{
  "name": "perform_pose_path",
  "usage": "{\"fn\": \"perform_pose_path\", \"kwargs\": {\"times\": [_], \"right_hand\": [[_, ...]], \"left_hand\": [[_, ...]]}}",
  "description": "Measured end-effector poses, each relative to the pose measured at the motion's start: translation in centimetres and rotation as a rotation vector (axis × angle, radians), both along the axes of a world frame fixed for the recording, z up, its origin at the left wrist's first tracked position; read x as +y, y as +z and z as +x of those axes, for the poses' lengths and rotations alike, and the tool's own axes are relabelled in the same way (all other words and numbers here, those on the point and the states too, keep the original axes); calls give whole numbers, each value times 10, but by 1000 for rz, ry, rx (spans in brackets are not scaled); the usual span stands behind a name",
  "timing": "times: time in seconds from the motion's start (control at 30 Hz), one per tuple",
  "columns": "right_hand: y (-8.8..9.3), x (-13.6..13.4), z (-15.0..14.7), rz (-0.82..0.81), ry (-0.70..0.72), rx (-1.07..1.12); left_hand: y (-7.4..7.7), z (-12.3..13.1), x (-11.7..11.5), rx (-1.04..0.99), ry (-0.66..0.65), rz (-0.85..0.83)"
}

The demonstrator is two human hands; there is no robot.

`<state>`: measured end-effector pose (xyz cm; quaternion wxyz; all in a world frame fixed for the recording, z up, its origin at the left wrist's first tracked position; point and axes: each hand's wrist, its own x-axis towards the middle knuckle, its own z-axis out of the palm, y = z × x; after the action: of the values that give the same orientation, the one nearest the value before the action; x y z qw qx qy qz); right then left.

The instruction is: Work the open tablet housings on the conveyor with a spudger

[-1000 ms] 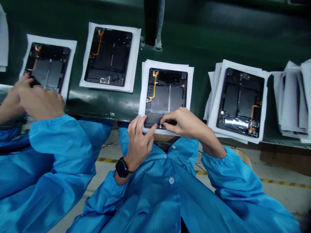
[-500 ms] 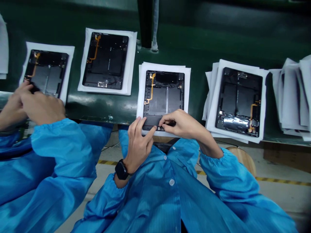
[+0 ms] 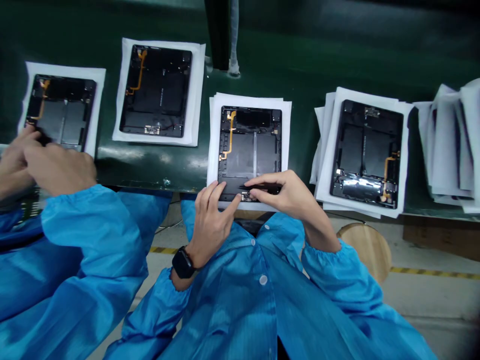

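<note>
Green bench (image 3: 300, 75): runs across the upper half of the frame.
Blue coat (image 3: 232, 305): on the person, lower middle.
Co-worker's sleeve (image 3: 93, 225): blue, lower left; co-worker's hands (image 3: 62, 167) blurred at left edge, grip cannot be told.
Loose paper pile (image 3: 446, 150): white, right edge, sheets fanned.
White sheets (image 3: 287, 125): under the centre tablet (image 3: 240, 162), which lies flat at frame centre, innards up.
Other tablets: 3, also opened, on paper; far-left tablet (image 3: 73, 125), upper-left tablet (image 3: 155, 90), right tablet (image 3: 369, 145).
Left hand (image 3: 210, 225): fingers spread, clenching nothing; fingertips rest on lower left corner of the centre tablet.
Right hand (image 3: 294, 197): grasping a dark slim tool (image 3: 264, 187) between thumb and forefinger, over the tablet's lower right.
Round stool (image 3: 365, 250): wooden, lower right.
Orange ribbon cable (image 3: 231, 132): left side of the centre tablet.
Black watch (image 3: 183, 262): left wrist.
Tool tip: points left; contact with tablet cannot be told.
Small circuit board (image 3: 246, 196): tablet's bottom edge, between the 2 thumbs.
</note>
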<state>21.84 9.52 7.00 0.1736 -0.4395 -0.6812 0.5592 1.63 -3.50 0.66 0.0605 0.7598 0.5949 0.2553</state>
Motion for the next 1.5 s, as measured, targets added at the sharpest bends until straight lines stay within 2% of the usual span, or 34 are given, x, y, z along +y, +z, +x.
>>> {"fn": "perform_pose_path", "kwargs": {"times": [0.33, 0.43, 0.6, 0.7, 0.87, 1.1, 1.27, 1.5], "right_hand": [[-17, -17, -6, 59, -242, 150], [-21, -18, -8, 155, -194, 106], [-23, -15, -11, 321, 10, 95], [-24, -15, -11, 356, 70, 109], [-27, -15, -11, 361, 95, 114], [-34, -14, -11, 454, 70, 149], [-34, -15, -11, 436, 62, 166], [-36, -17, -13, 492, 64, 156]], "left_hand": [[-4, 2, -5, -94, 1, -55], [-4, 6, -8, -92, 15, -82], [-3, 12, -12, -101, 34, -107], [-4, 14, -13, -108, 44, -113], [-4, 15, -14, -98, 47, -112], [-3, 15, -14, -103, 47, -129], [-3, 15, -14, -111, 44, -121], [-3, 14, -14, -108, 38, -129]]}}
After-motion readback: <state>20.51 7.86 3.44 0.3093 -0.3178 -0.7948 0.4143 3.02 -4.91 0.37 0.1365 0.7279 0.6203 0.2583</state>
